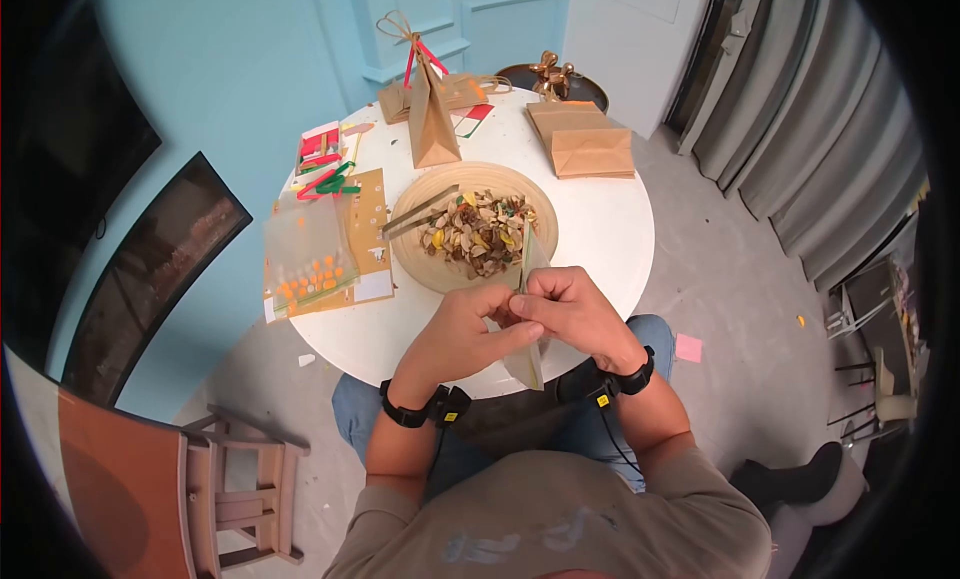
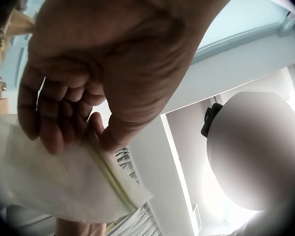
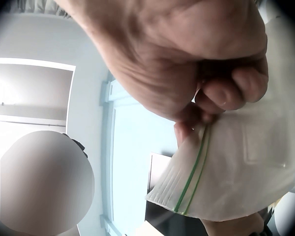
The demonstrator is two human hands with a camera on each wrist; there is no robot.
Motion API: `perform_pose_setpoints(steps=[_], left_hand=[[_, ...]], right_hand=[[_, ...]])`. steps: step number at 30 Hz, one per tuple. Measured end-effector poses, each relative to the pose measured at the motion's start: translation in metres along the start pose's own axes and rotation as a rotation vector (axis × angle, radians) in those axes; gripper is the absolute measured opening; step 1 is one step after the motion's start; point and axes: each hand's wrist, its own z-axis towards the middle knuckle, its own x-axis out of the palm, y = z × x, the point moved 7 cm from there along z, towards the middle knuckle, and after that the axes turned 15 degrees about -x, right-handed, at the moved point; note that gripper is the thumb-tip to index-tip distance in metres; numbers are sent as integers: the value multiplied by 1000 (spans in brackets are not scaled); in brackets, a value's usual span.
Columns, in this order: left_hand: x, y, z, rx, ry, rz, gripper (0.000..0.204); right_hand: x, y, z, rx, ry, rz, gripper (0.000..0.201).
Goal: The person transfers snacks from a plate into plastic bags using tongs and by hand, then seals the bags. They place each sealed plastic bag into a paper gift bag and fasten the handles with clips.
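A translucent zip bag [image 1: 533,257] with a green zip strip is held upright between both hands, over the near edge of the round wooden tray. In the left wrist view, the left hand [image 1: 468,329] pinches the bag at its zip strip between thumb and fingertips. From the other side, the right hand [image 1: 580,311] grips the same zip edge, its fingers curled, as the right wrist view shows. Both thumbs meet at the bag. On the wooden tray [image 1: 408,264] lies a heap of dried petals and leaves [image 1: 475,234], with tongs [image 1: 420,211] across its left side.
Left on the white table [image 1: 345,334], a zip bag with orange pieces [image 1: 310,264] lies on a patterned brown sheet [image 1: 370,199]. Red and green strips [image 1: 330,184] are behind it. A standing paper bag [image 1: 433,124] and flat paper bags [image 1: 590,149] occupy the far side.
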Motion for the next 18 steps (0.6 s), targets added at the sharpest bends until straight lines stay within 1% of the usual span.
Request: perform_pose_setpoints(steps=[3, 5, 7, 9, 11, 12, 13, 14, 15, 16, 17, 18], left_hand=[[0, 3, -3, -12, 45, 22, 14], [2, 8, -2, -45, 90, -85, 19], [3, 8, -2, -68, 105, -119, 15], [5, 9, -2, -93, 123, -152, 12], [4, 11, -1, -116, 91, -147, 14], [6, 12, -1, -116, 93, -146, 14], [-2, 8, -2, -34, -83, -26, 14], [-10, 2, -5, 49, -259, 95, 15], [-10, 0, -7, 49, -257, 95, 15], [-22, -5, -13, 40, -405, 118, 15], [-34, -8, -20, 32, -551, 142, 16], [-40, -6, -23, 12, -584, 140, 17]], right_hand=[[3, 3, -6, -17, 47, 54, 34], [5, 3, -9, -26, 71, 91, 34], [6, 4, -13, -32, 66, 172, 34], [5, 2, -17, -42, 54, 193, 34], [5, 2, -21, -53, 44, 213, 34], [-1, -1, -24, -29, -44, 197, 32], [-8, -3, -28, -4, -131, 180, 30], [-11, -3, -30, -4, -132, 180, 30], [-23, -1, -35, -65, -284, 275, 28], [-37, 1, -40, -125, -436, 370, 28], [-43, 2, -43, -126, -439, 370, 28], [-50, 4, -46, -124, -455, 376, 29]])
